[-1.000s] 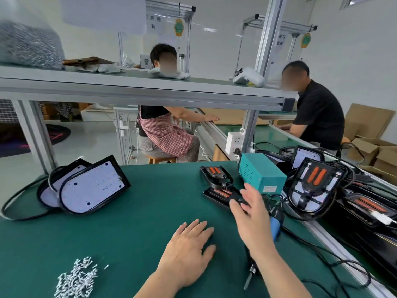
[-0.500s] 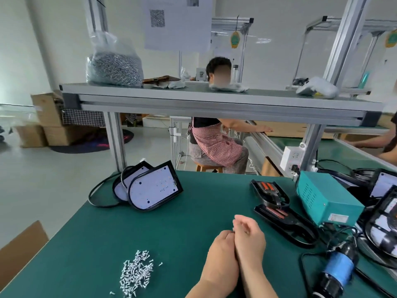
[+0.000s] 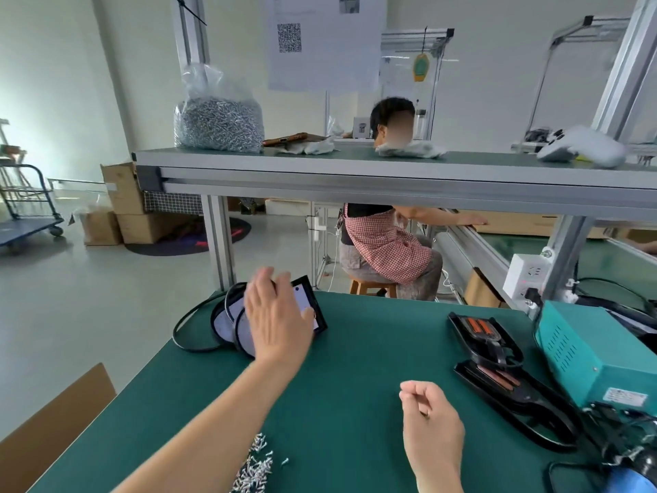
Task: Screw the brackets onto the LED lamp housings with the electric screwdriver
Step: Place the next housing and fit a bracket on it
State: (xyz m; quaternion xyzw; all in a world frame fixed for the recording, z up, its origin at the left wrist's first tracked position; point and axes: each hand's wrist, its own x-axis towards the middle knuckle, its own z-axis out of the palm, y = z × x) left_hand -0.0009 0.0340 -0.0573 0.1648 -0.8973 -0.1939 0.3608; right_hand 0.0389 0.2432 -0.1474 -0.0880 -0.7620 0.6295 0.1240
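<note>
Desk (image 3: 355,368): green mat on a factory line, shelf overhead.
Landmark: teal power box (image 3: 597,357), right side of the desk.
LED lamp housings (image 3: 313,309): two stacked, LED face up, well left of the box at the far edge. No bracket visible.
Left hand (image 3: 277,325): fingers spread over that stack, contact unclear.
Right hand (image 3: 430,421): curled, left of the box. Cannot tell if it pinches anything.
Black units (image 3: 487,336): two, just left of the box. Screwed or not, can't tell.
Electric screwdriver (image 3: 636,475): just nearer than the box, unheld.
Screws (image 3: 254,467): loose pile, well left of the box.
Progress: likely fetching a housing, with bracket fitting and driving still to do.
</note>
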